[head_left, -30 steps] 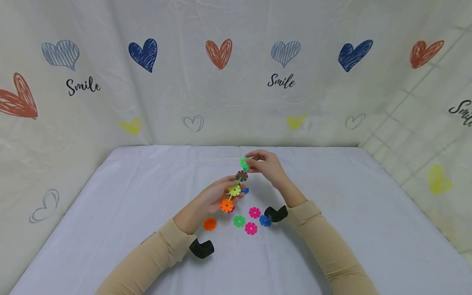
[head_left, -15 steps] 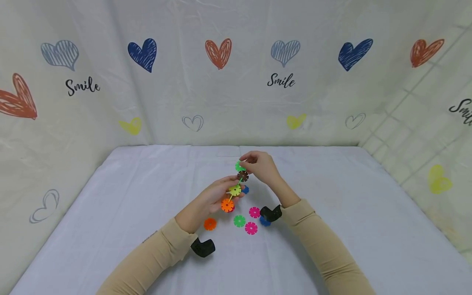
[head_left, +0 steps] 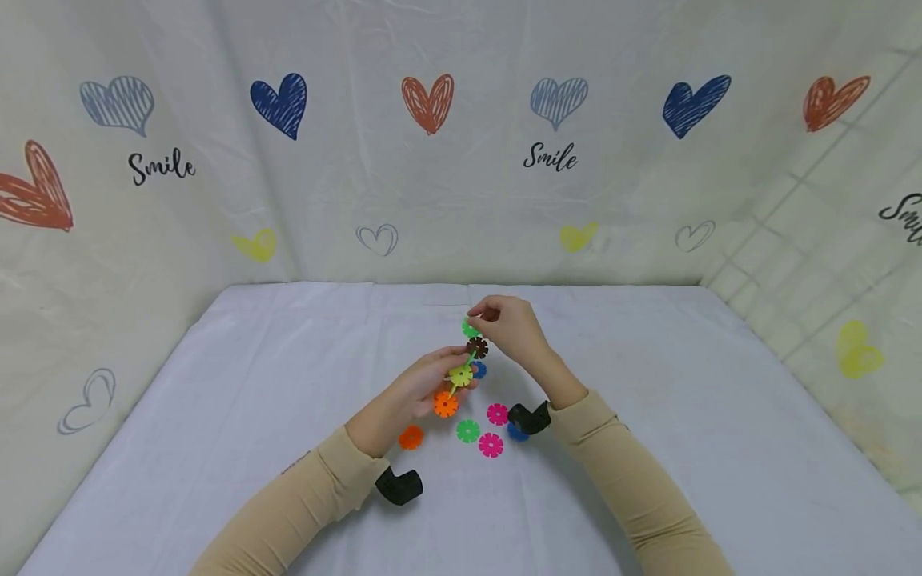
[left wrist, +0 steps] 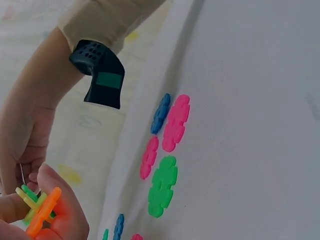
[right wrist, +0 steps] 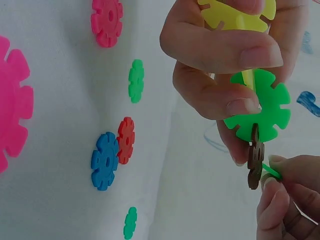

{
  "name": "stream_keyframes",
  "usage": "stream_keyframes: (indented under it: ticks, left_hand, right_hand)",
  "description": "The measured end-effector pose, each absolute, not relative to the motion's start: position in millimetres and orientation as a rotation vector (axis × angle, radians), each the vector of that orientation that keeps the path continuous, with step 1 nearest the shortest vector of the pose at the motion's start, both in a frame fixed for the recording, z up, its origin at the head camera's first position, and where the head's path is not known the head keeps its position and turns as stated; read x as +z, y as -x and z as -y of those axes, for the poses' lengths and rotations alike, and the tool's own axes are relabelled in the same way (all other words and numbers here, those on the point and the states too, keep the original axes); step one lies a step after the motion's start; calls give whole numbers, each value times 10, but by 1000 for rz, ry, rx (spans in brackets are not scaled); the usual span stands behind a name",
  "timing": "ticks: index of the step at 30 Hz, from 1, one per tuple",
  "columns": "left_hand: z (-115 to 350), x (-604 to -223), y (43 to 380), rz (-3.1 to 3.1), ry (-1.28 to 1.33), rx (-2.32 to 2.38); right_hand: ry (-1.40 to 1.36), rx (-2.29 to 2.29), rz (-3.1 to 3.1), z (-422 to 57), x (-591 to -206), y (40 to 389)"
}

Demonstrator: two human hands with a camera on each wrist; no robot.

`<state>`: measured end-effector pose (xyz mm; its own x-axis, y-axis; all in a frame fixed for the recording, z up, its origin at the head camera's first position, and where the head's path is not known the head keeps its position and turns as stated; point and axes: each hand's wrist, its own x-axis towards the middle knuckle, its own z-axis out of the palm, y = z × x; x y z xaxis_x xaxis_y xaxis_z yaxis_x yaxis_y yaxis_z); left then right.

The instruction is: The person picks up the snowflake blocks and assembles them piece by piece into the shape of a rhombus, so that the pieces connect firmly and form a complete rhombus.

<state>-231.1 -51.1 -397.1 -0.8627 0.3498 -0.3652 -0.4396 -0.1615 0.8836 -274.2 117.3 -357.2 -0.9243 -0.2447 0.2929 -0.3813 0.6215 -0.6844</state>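
Note:
My left hand (head_left: 414,388) grips a chain of notched plastic discs, slotted together in front of the fingers. In the head view the chain shows an orange disc (head_left: 446,405), a yellow disc (head_left: 461,376) and a brown disc (head_left: 477,347). A green disc (right wrist: 270,107) joins the yellow and brown ones in the right wrist view. At the chain's far end my right hand (head_left: 515,326) pinches another green disc (head_left: 471,328) between thumb and finger. Its edge (right wrist: 271,171) meets the brown disc; how deep it sits in the slot cannot be told.
Loose discs lie on the white cloth: an orange one (head_left: 411,438), a green one (head_left: 468,431), pink ones (head_left: 491,445) and a blue one (head_left: 517,432) partly under the right wrist's black camera mount (head_left: 529,418). Another blue disc (head_left: 479,369) shows behind the left fingers. A printed curtain (head_left: 461,192) hangs behind.
My right hand has moved left and slightly down, bringing its green disc to the brown one. My left hand and the chain have shifted slightly right and nearer.

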Motion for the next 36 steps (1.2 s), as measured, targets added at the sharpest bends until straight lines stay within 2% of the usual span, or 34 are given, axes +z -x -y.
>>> stream_keyframes:
  ticks: [36]
  left_hand:
    - [395, -3885, 2309, -1557, 94, 2135]
  right_hand:
    - [-599, 1042, 2637, -1119, -3462, 2630]
